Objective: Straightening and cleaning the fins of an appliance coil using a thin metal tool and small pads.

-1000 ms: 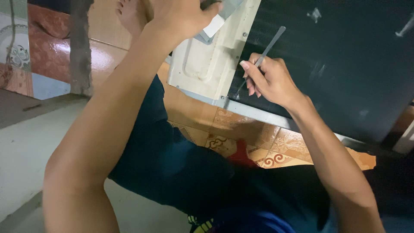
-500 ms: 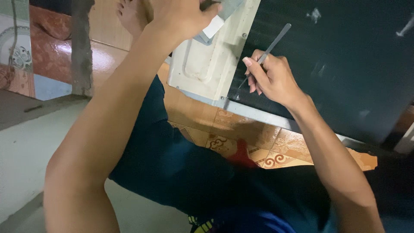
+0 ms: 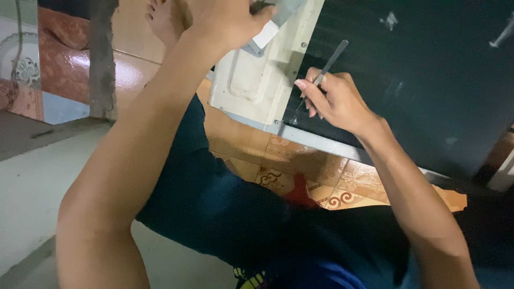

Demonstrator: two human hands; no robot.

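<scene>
My right hand (image 3: 334, 101) pinches a thin grey metal tool (image 3: 326, 65), its tip down at the edge where a dark finned panel (image 3: 428, 80) meets a cream metal casing (image 3: 251, 80). My left hand (image 3: 227, 21) reaches across to the top of that casing and grips a grey bracket-like piece (image 3: 273, 24) at its upper corner. Both forearms stretch out from me over my dark blue trousers (image 3: 214, 203).
Patterned orange floor tiles (image 3: 310, 176) lie under the unit. A bare foot (image 3: 160, 18) shows at the top. A grey concrete post (image 3: 103, 59) stands at the left, with a pale concrete step (image 3: 37, 176) below it.
My right hand has shifted slightly along the panel's edge with the tool, whose angle has changed a little. My left hand stays on the bracket.
</scene>
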